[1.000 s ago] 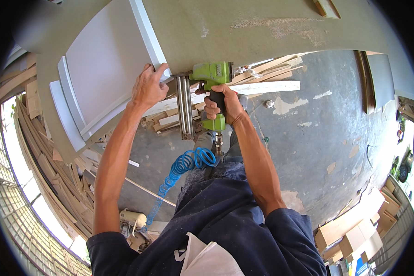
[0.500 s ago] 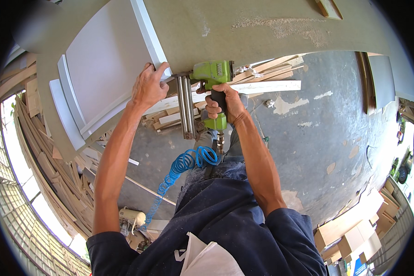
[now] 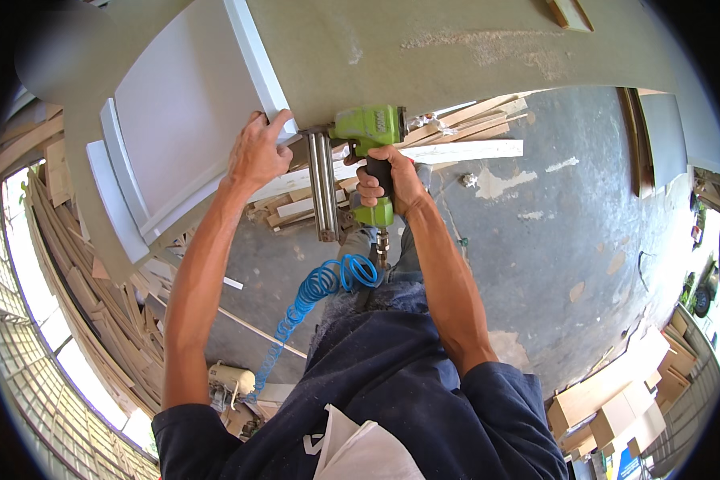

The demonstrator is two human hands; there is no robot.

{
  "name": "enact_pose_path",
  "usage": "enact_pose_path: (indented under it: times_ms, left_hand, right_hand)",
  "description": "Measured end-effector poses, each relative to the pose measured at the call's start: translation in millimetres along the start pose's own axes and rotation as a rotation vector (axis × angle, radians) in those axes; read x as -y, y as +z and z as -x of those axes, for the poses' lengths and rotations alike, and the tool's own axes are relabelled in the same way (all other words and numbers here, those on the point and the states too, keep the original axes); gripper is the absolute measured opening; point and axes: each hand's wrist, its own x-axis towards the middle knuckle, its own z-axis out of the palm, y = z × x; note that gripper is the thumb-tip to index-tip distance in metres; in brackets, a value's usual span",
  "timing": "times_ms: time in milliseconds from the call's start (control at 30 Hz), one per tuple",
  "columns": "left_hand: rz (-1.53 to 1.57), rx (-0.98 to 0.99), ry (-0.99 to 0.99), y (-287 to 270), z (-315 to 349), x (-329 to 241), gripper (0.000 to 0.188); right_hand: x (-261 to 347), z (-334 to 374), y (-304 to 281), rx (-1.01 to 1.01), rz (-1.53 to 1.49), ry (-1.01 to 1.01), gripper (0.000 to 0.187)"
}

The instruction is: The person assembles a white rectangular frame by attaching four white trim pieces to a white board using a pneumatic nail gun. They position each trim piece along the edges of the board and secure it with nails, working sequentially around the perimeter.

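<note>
My right hand (image 3: 392, 178) is wrapped around the black grip of a green nail gun (image 3: 370, 124). The gun's silver magazine points down, and its nose meets the near corner of a white framed panel (image 3: 186, 104). At that same corner my left hand (image 3: 258, 154) grips the panel's edge, with a finger over the white side strip (image 3: 258, 60); some fingertips are hidden. A coiled blue air hose (image 3: 316, 286) runs from a fitting under the gun's grip toward the floor. The panel lies on a greenish-tan worktable (image 3: 352, 76).
Sawdust (image 3: 496, 46) and a small wooden piece (image 3: 570, 14) lie on the table. Under its edge are stacked wood strips (image 3: 472, 150). Long boards (image 3: 96, 304) line the left side, near a cream air compressor (image 3: 232, 376). Board offcuts (image 3: 616, 400) are piled at lower right.
Almost nothing differs. Both hands, the nail gun and the panel keep the same places, apart from a very slight shift of the view.
</note>
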Motion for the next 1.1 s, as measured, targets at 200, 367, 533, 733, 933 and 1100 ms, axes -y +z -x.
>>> enact_pose_path:
  times_ms: [200,367,533,733,933,1100]
  left_hand:
    - [0.01,0.022,-0.004,-1,-3,1,0.057]
    - [-0.004,0.058,-0.035,-5,-5,-7,0.058]
    - [-0.016,0.084,-0.065,-8,-5,-10,0.058]
    - [-0.027,0.099,-0.088,-11,-6,-13,0.058]
    - [-0.025,0.083,-0.064,-9,-5,-10,0.058]
    - [-0.021,0.081,-0.06,-9,-6,-11,0.058]
  right_hand:
    - [2,5,0,0.058,-0.009,0.004,0.033]
    - [-1,6,9,-0.036,0.011,-0.025,0.048]
    - [3,5,3,0.073,-0.035,0.008,0.024]
    - [4,6,3,0.081,-0.016,0.006,0.024]
    - [4,7,5,0.066,-0.021,0.007,0.024]
    - [1,6,4,0.046,-0.014,0.004,0.031]
